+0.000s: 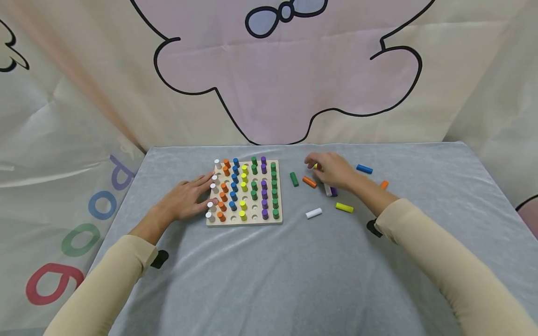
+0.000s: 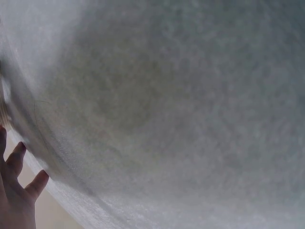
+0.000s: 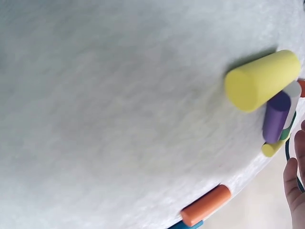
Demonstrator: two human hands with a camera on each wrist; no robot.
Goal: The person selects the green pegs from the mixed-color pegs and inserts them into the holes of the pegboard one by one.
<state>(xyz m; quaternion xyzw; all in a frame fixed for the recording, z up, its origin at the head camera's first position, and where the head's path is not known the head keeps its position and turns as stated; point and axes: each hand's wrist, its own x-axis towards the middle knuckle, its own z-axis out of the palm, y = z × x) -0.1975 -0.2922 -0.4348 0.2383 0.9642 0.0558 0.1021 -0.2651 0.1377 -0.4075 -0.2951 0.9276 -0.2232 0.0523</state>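
A light wooden pegboard (image 1: 248,224) carries rows of white, orange, blue, yellow, green and purple pegs; some holes are bare. At its left edge my left hand (image 1: 187,198) rests with the fingers spread, and its fingertips touch the board's side near the white pegs. Right of the board my right hand (image 1: 332,169) reaches down with curled fingers and pinches a yellow peg (image 1: 315,166), mostly hidden by the fingers in the head view. Beside that hand lie a purple peg (image 3: 276,117) and a white peg (image 1: 327,190), close together.
Loose pegs lie on the grey cloth (image 1: 269,280): a green peg (image 1: 293,179), an orange peg (image 1: 309,182), a white peg (image 1: 314,213), a second yellow peg (image 1: 344,207), a blue peg (image 1: 364,169) and another orange peg (image 1: 384,185). A printed curtain hangs behind the table.
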